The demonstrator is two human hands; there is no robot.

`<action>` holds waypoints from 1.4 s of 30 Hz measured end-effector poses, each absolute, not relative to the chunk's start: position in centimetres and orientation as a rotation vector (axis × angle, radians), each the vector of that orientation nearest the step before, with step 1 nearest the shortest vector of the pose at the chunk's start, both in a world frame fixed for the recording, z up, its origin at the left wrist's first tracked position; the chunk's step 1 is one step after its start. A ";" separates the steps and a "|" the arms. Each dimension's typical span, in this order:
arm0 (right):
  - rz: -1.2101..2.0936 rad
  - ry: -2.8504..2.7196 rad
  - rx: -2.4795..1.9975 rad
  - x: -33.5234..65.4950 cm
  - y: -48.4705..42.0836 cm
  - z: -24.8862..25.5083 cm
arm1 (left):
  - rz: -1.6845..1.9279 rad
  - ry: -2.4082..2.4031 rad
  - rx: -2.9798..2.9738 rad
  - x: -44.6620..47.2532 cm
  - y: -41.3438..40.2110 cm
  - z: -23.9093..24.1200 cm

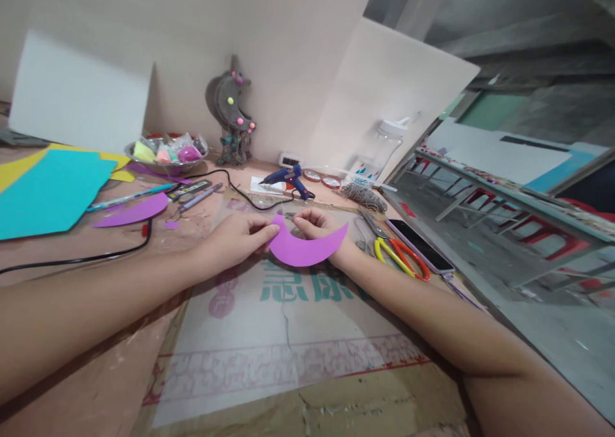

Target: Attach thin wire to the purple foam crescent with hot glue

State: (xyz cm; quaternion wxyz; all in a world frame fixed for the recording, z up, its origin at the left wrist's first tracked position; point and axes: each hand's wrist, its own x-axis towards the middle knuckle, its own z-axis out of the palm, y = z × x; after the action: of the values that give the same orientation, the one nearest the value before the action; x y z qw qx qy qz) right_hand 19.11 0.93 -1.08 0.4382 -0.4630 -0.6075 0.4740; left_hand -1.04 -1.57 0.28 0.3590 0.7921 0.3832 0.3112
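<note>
A purple foam crescent (305, 248) is held up just above the printed cardboard sheet (288, 334) on the table. My left hand (240, 238) pinches its left tip with thumb and fingers closed. My right hand (314, 224) grips the upper inner edge behind the crescent, fingers curled. A blue glue gun (288, 179) lies beyond the hands, its black cord (120, 252) trailing left across the table.
Scissors with yellow and red handles (401, 257) and a phone (421, 245) lie right of my right hand. Another purple crescent (134, 211), teal and yellow sheets (48, 193), pens, a bowl of pompoms (168, 152), a grey moon decoration (233, 107) and a plastic bottle (379, 152) stand around. The table's edge runs along the right.
</note>
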 end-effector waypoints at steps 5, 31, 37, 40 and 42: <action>1.259 -1.521 -1.172 19.0 0.6 -0.6 | 0.801 0.984 2.041 -1.0 -1.6 0.3; 1.331 -1.574 -1.133 18.5 -0.6 -0.2 | 0.933 1.086 1.899 -0.8 -1.5 0.4; 1.346 -1.497 -1.158 18.8 -0.3 -0.3 | 0.930 1.085 1.927 -0.7 -1.6 0.4; 1.335 -1.497 -1.148 18.8 -0.2 -0.4 | 0.936 1.083 1.928 -0.7 -1.7 0.4; 1.336 -1.497 -1.142 18.8 -0.2 -0.4 | 0.942 1.084 1.936 -0.7 -1.7 0.5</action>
State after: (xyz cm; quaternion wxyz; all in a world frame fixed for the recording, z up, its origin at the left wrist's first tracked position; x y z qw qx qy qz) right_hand 18.80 -0.24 -0.41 0.4043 -0.4523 -0.5931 0.5293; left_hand -0.69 -1.69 0.46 0.3573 0.7501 0.4200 0.3651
